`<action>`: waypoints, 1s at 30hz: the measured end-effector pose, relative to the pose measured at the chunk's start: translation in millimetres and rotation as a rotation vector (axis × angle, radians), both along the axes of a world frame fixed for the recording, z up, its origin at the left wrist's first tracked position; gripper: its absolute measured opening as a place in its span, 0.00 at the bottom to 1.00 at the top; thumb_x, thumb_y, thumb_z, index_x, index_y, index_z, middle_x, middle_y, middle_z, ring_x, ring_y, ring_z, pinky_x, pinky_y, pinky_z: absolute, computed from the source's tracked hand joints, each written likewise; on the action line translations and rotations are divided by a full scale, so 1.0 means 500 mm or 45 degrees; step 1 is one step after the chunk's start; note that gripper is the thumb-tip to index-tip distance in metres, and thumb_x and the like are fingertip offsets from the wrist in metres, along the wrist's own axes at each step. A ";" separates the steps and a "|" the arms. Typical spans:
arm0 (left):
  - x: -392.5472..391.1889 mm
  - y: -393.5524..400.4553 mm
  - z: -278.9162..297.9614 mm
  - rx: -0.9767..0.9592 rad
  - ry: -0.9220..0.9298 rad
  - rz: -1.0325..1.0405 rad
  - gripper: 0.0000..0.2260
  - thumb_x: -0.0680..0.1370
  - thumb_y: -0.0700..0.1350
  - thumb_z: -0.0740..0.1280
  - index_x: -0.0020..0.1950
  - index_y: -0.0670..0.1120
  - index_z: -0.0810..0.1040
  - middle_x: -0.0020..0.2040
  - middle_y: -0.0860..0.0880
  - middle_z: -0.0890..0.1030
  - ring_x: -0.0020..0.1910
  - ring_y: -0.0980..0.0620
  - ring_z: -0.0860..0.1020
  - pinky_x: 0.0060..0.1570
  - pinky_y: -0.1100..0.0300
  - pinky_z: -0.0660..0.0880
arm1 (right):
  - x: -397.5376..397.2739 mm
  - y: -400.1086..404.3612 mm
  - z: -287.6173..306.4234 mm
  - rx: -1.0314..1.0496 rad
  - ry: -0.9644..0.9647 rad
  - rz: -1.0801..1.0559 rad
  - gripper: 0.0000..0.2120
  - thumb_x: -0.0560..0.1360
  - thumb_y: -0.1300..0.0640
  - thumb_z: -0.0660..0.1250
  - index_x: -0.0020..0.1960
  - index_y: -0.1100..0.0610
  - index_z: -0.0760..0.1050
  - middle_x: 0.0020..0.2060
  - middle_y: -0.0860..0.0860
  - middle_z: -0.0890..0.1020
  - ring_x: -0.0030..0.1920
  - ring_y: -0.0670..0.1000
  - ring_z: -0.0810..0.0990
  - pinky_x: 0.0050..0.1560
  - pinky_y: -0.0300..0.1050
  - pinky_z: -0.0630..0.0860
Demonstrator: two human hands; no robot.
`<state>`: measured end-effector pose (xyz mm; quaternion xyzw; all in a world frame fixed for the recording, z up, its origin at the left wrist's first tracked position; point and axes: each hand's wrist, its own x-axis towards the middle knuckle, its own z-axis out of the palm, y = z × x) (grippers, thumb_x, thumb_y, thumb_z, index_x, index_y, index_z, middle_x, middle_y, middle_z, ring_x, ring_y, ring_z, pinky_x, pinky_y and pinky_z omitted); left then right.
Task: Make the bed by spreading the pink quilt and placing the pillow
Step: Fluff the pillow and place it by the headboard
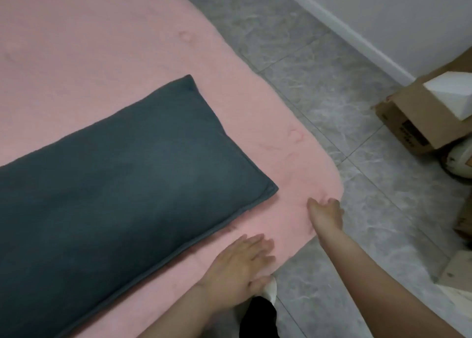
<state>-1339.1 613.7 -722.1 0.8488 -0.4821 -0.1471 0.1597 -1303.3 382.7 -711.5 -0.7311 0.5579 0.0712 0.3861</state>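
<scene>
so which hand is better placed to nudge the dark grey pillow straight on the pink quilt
Probably the left. The left hand lies flat on the pink quilt right beside the near long edge of the dark grey rectangular pillow. The right hand rests further off, at the quilt's rounded corner.

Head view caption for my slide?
Both hands, left and right, flat on the pink quilt corner beside the dark pillow.

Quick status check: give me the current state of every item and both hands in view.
pink quilt: spread flat, corner rounded at the bed edge
pillow: lying flat on the quilt
left hand: open, flat on the quilt
right hand: open, touching the quilt corner
cardboard box: open, on its side
</scene>
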 end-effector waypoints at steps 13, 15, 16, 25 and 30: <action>0.229 0.545 0.233 0.307 -0.104 1.177 0.43 0.61 0.75 0.57 0.71 0.54 0.67 0.75 0.51 0.60 0.75 0.50 0.58 0.73 0.49 0.53 | 0.212 0.350 0.232 -0.172 -0.214 1.327 0.36 0.71 0.43 0.67 0.74 0.51 0.57 0.73 0.49 0.64 0.72 0.51 0.63 0.71 0.51 0.63; 0.246 0.605 0.223 0.317 -0.077 1.405 0.43 0.61 0.74 0.64 0.71 0.55 0.66 0.76 0.52 0.59 0.75 0.49 0.56 0.73 0.48 0.52 | 0.246 0.401 0.224 -0.290 -0.208 1.530 0.41 0.69 0.39 0.67 0.75 0.49 0.54 0.75 0.47 0.59 0.74 0.49 0.58 0.73 0.51 0.60; 0.248 0.631 0.214 0.332 -0.087 1.462 0.42 0.61 0.73 0.66 0.71 0.54 0.67 0.75 0.51 0.61 0.75 0.48 0.58 0.72 0.46 0.53 | 0.261 0.427 0.221 -0.358 -0.234 1.649 0.43 0.68 0.36 0.67 0.75 0.48 0.53 0.76 0.46 0.57 0.75 0.49 0.56 0.74 0.51 0.58; 0.258 0.660 0.034 0.587 -0.275 1.234 0.28 0.52 0.53 0.82 0.50 0.48 0.84 0.53 0.49 0.84 0.53 0.39 0.81 0.53 0.38 0.74 | 0.316 0.668 0.032 -0.825 -0.233 2.385 0.24 0.58 0.44 0.78 0.52 0.47 0.82 0.57 0.48 0.82 0.60 0.53 0.80 0.60 0.53 0.74; 0.294 0.664 0.034 0.406 -0.420 1.196 0.01 0.64 0.44 0.71 0.33 0.47 0.82 0.32 0.50 0.81 0.32 0.46 0.81 0.33 0.58 0.77 | 0.352 0.689 0.013 -0.902 -0.290 2.259 0.14 0.50 0.52 0.83 0.32 0.47 0.83 0.36 0.45 0.86 0.41 0.50 0.86 0.41 0.45 0.81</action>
